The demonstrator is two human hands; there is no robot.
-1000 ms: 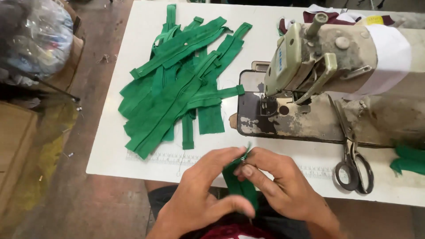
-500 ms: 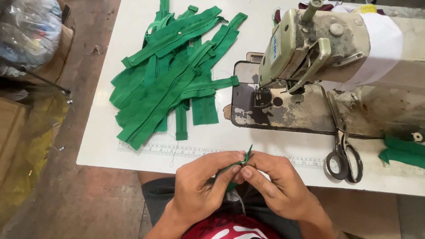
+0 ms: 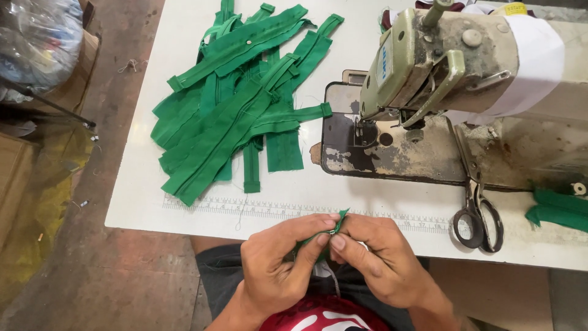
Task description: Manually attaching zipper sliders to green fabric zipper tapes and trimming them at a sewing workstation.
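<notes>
Fingers of the left hand (image 3: 278, 270) and right hand (image 3: 376, 260) are pinching a small green fabric strip (image 3: 324, 236) at lower centre, just off the bench (image 3: 392, 205) edge. Scissors (image 3: 476, 196) are lying right; green strips (image 3: 239, 104) are piling upper left beside the sewing machine (image 3: 465, 67).

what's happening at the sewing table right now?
A person seated at a white table pinches a small green fabric strip between both hands, left hand and right hand, at the table's near edge. A pile of green strips lies on the table to the left of a worn sewing machine. Scissors rest beside the machine bed, untouched.
</notes>
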